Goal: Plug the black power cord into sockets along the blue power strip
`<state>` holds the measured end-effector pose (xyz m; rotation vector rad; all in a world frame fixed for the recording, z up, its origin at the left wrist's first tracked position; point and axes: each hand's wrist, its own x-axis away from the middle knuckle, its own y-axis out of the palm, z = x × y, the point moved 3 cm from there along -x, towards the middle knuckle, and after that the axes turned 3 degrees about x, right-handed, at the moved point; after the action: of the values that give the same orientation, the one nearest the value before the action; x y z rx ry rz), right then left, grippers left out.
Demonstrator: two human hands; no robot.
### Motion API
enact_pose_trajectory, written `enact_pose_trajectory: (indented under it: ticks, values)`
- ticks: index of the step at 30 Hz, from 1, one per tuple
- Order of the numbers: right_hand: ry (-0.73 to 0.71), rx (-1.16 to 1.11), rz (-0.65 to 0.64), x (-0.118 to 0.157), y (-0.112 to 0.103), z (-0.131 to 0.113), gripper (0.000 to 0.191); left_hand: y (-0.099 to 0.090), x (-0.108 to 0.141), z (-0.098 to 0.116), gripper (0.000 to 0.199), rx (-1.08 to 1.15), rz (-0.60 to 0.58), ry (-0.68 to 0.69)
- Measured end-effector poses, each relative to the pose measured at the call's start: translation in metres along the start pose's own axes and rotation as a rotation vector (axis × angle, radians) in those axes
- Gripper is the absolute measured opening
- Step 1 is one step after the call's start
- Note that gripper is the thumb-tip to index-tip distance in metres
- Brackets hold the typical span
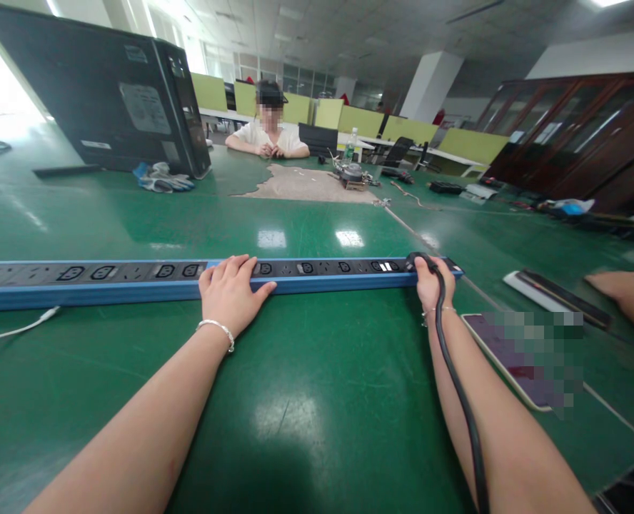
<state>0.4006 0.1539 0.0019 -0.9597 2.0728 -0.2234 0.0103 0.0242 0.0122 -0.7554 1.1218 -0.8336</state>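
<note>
A long blue power strip [317, 283] with a black face of several sockets lies across the green table. My left hand [232, 285] rests over the strip's middle, its fingers over the top and far edge and the thumb along the near side. At the strip's right end, my right hand [435, 280] is closed around a black power plug [416, 260]. The plug is down at the socket face; my fingers hide whether its pins are in. Its black cable [456, 378] runs back along my right forearm.
A phone [515, 360] lies right of my forearm, near another person's hand [625, 293]. A white cable [20, 332] lies at the left. Farther back are a black computer case [108, 93], gloves [163, 177] and a seated person [268, 132].
</note>
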Motion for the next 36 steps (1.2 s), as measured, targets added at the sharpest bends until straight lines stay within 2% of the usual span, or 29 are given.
enact_pose_trajectory:
  ticks: [9,19,25,29,33,36]
  values:
    - [0.021,0.006,0.000,-0.002,0.003,0.008,0.047,-0.001,0.000,0.000,0.056,0.015,-0.010,-0.008]
    - [-0.041,0.111,-0.084,0.009,-0.003,-0.016,0.036,-0.001,0.000,0.000,0.055,0.003,-0.010,-0.012]
    - [-0.009,0.162,-0.105,0.013,-0.005,-0.011,0.040,-0.001,0.001,0.001,0.056,-0.002,-0.007,0.002]
    - [-0.039,0.152,-0.128,0.003,-0.006,-0.009,0.037,-0.001,0.000,0.001,0.056,-0.003,-0.006,-0.002]
    - [0.008,0.159,-0.167,-0.003,-0.004,-0.006,0.036,0.000,0.000,0.001,0.056,-0.005,-0.010,-0.009]
    - [-0.050,0.135,-0.119,0.001,-0.002,-0.003,0.038,0.000,0.000,0.001,0.057,-0.014,-0.011,-0.010]
